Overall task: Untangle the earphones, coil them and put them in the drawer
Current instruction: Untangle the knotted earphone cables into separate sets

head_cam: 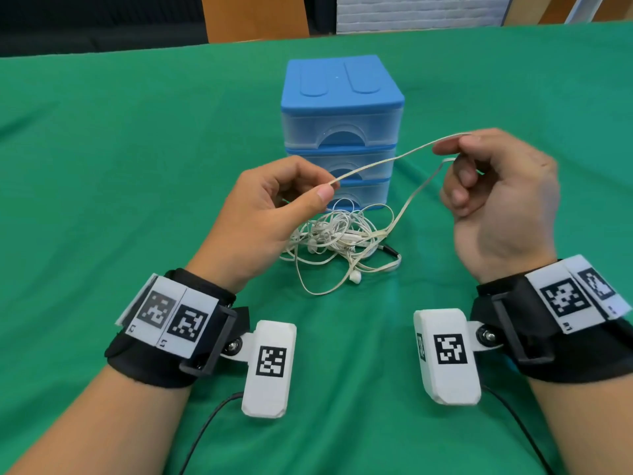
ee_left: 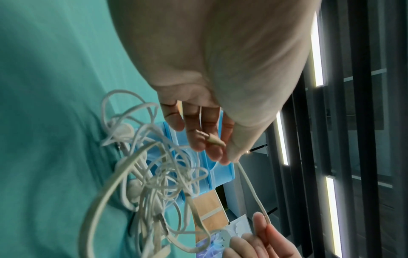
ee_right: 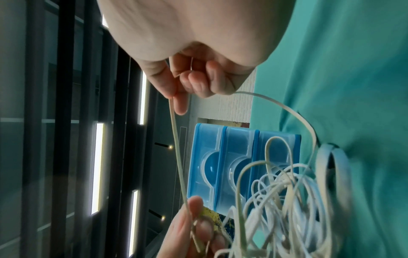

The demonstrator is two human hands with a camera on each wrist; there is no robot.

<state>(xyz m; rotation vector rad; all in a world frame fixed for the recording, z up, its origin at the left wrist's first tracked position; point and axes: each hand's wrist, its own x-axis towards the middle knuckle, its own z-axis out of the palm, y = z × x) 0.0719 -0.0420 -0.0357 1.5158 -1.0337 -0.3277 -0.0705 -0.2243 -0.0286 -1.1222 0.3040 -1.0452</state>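
Observation:
A tangle of white earphones (head_cam: 339, 241) lies on the green table just in front of a blue three-drawer unit (head_cam: 342, 108), whose drawers are all pushed in. One flat cord (head_cam: 387, 161) is lifted out of the tangle and stretched between my hands. My left hand (head_cam: 323, 188) pinches it between thumb and forefinger above the tangle's left side. My right hand (head_cam: 452, 156), higher and to the right, pinches the same cord; from there it loops back down into the pile. The left wrist view shows an earbud tip (ee_left: 215, 140) inside my left fingers (ee_left: 198, 132).
Green cloth (head_cam: 120, 166) covers the whole table. Black cables (head_cam: 205, 426) trail from the wrist cameras toward the near edge. Beyond the far edge stand a wooden panel (head_cam: 253, 15) and a white brick wall (head_cam: 418, 12).

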